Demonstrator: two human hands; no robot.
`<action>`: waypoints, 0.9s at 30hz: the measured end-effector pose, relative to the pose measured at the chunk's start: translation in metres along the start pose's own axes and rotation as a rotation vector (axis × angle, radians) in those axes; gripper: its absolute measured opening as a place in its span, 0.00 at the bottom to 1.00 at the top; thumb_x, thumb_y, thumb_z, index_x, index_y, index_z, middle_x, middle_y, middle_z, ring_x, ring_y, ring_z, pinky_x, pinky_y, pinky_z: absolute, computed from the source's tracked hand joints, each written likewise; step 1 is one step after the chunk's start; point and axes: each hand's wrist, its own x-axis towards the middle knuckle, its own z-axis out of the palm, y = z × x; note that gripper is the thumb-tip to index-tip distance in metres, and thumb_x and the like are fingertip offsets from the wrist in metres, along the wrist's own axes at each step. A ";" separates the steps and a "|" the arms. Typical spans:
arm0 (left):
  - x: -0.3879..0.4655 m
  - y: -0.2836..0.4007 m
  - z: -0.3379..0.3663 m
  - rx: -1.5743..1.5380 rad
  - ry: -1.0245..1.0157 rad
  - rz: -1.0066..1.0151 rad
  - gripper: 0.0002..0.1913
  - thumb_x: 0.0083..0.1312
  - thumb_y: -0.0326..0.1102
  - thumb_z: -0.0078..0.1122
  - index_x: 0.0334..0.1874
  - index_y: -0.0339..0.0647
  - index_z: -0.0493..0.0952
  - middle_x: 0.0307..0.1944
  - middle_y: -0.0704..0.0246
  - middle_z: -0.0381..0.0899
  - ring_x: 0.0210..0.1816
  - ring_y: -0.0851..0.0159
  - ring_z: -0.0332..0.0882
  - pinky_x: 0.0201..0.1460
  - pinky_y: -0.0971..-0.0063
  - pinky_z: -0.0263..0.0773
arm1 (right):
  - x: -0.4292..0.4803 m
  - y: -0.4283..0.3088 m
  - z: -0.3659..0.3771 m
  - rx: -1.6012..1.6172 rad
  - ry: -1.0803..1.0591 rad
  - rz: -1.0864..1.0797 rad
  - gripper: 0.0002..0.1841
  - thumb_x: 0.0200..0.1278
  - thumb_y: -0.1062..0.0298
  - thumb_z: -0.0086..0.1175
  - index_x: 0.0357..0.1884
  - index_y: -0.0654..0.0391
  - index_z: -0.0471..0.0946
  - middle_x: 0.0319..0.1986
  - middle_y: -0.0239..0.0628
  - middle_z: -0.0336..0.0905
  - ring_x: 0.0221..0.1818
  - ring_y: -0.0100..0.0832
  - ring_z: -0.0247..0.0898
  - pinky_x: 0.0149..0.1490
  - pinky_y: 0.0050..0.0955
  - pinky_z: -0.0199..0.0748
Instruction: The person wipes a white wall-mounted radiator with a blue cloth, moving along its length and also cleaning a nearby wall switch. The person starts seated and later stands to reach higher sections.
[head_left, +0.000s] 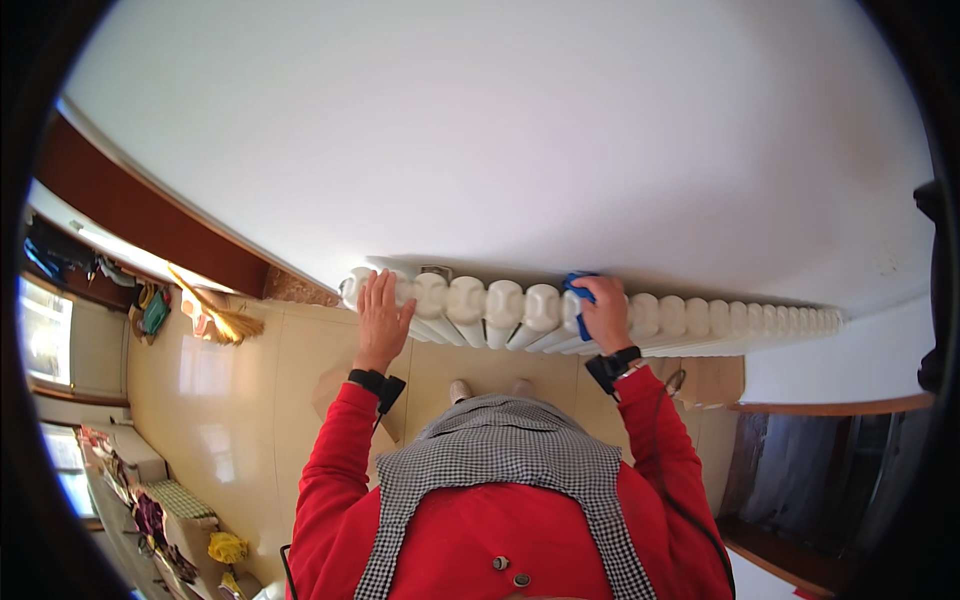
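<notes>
A white column radiator runs along the white wall in front of me. My left hand rests flat on its top near the left end, fingers a little apart and holding nothing. Farther right, my right hand grips a blue cloth against the top of the radiator. Part of the cloth hangs down over the front of one column, and the rest is hidden under the fingers. Both wrists wear black straps with small devices, and a cable runs along the right arm.
A straw broom leans at the left beside a doorway. Cardboard lies on the tiled floor at the right, near a dark glass-fronted cabinet or door. A sofa with a checked cover stands at the lower left.
</notes>
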 end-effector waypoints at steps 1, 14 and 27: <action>-0.006 -0.005 -0.005 0.008 0.000 -0.032 0.36 0.73 0.48 0.61 0.76 0.32 0.63 0.77 0.52 0.63 0.81 0.45 0.52 0.83 0.48 0.46 | -0.001 0.002 -0.003 0.000 0.005 0.008 0.18 0.52 0.81 0.57 0.44 0.50 0.86 0.46 0.38 0.86 0.51 0.49 0.76 0.57 0.45 0.76; -0.027 -0.039 -0.016 -0.104 0.066 -0.164 0.45 0.69 0.53 0.68 0.78 0.30 0.60 0.79 0.51 0.60 0.81 0.45 0.53 0.81 0.51 0.52 | 0.025 -0.085 0.079 0.071 -0.156 -0.123 0.18 0.53 0.80 0.58 0.46 0.54 0.85 0.47 0.40 0.86 0.51 0.49 0.76 0.58 0.45 0.76; -0.053 -0.049 -0.045 -0.251 0.024 -0.103 0.34 0.69 0.39 0.67 0.74 0.34 0.67 0.77 0.56 0.64 0.77 0.45 0.60 0.78 0.51 0.57 | 0.049 -0.167 0.116 0.359 -0.197 -0.219 0.19 0.56 0.82 0.58 0.50 0.57 0.84 0.49 0.42 0.85 0.54 0.50 0.77 0.62 0.43 0.75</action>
